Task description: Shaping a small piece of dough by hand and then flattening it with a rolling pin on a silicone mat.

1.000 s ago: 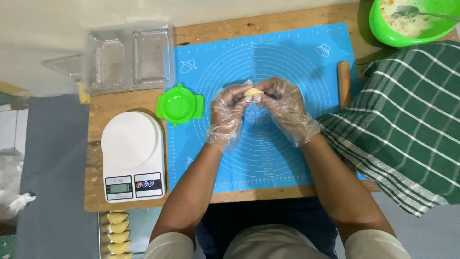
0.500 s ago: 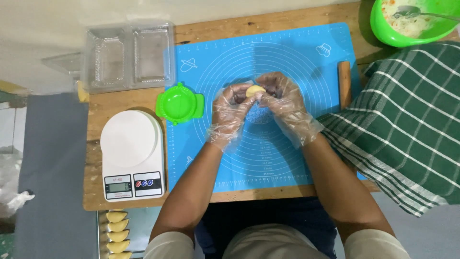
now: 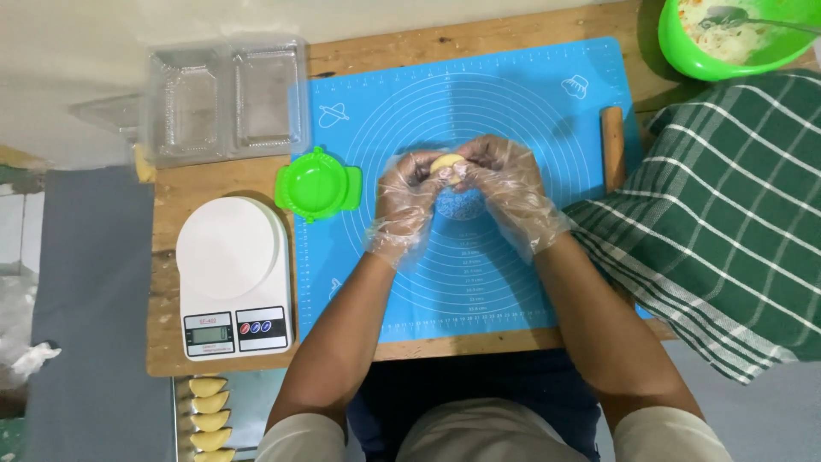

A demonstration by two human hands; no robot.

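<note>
Fingers of both gloved hands curled inward, pinching a small yellow dough piece (image 3: pixel 446 164) between them above the blue mat (image 3: pixel 547 282). The left hand (image 3: pixel 406 201) and right hand (image 3: pixel 505 188) met fingertip to fingertip, forearms angled inward from the body.

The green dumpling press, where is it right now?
The green dumpling press lies open at the blue mat's left edge, just above the white kitchen scale, left of the left hand.

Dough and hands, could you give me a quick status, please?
Left hand and right hand, gloved, both pinch the dough. Held above the mat. Nothing in the way.
</note>
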